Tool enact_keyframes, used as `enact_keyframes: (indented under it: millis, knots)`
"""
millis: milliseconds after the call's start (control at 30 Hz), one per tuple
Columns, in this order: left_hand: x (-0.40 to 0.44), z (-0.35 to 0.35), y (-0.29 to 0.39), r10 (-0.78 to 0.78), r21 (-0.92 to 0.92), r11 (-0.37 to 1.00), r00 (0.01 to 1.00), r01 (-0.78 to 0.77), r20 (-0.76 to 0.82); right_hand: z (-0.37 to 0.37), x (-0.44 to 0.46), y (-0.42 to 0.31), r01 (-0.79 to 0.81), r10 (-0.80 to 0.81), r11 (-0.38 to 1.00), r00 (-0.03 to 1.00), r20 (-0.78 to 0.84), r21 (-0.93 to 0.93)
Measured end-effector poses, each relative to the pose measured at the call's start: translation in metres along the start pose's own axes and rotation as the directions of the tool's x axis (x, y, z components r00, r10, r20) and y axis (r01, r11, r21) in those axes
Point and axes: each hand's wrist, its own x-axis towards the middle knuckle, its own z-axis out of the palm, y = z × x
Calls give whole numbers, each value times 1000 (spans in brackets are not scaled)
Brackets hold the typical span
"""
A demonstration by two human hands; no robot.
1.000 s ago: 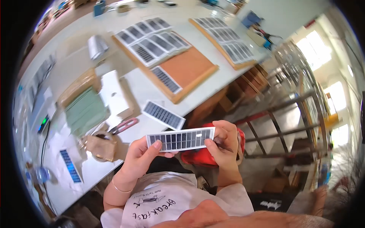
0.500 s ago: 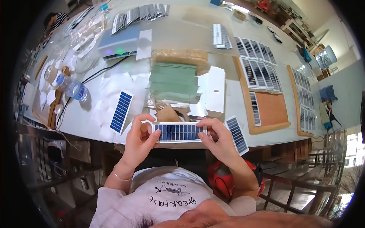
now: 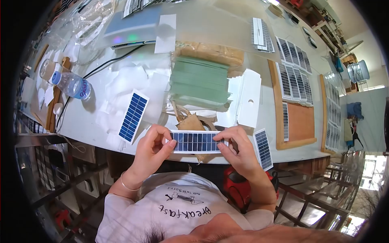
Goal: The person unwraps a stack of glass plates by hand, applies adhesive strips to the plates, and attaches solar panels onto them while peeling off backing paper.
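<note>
Between my two hands, level at the table's front edge, is a small solar panel [image 3: 195,142] with dark blue cells and a white border. My left hand [image 3: 153,145] pinches its left end between thumb and fingers. At its right end, my right hand [image 3: 238,146] has thumb and fingertips closed on the panel. A second solar panel [image 3: 133,116] lies slanted on white sheets left of my left hand. Beside my right hand, another solar panel [image 3: 263,149] lies tilted across the table edge. Just beyond the held panel is a brown cardboard piece [image 3: 189,124].
Green strips [image 3: 199,82] are stacked in mid-table, beside white sheets [image 3: 248,99]. At right, a wood-framed tray [image 3: 300,121] holds several panels. A water bottle [image 3: 73,86] lies at left near a black cable [image 3: 109,61]. A blue-grey box [image 3: 131,30] stands at the back.
The camera view has shifted, so the tabletop things appear displaced. Both hands still hold the panel. My right thumb and fingers have shifted slightly on its right end.
</note>
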Motion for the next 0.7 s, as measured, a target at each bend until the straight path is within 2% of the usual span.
enact_keyframes:
  millis: [167, 267, 367, 567, 700]
  knots:
    - [-4, -4, -1, 1, 20, 1000, 1000, -1, -30, 7, 5, 3, 78, -78, 997, 996, -37, -11]
    - [-5, -4, -2, 28, 73, 997, 999, -25, -43, 7, 5, -4, 25, -24, 999, 999, -30, 31]
    - [-6, -3, -1, 53, 120, 992, 998, -47, -42, 6, 2, -3, 8, -8, 1000, 1000, -19, -9]
    - [-6, 4, -2, 55, 127, 991, 998, -51, -21, 6, -7, 10, 89, -95, 991, 994, -57, -97]
    - [-6, 7, -3, 51, 147, 988, 999, -50, -3, 5, -15, 5, -9, 5, 999, 995, -97, -42]
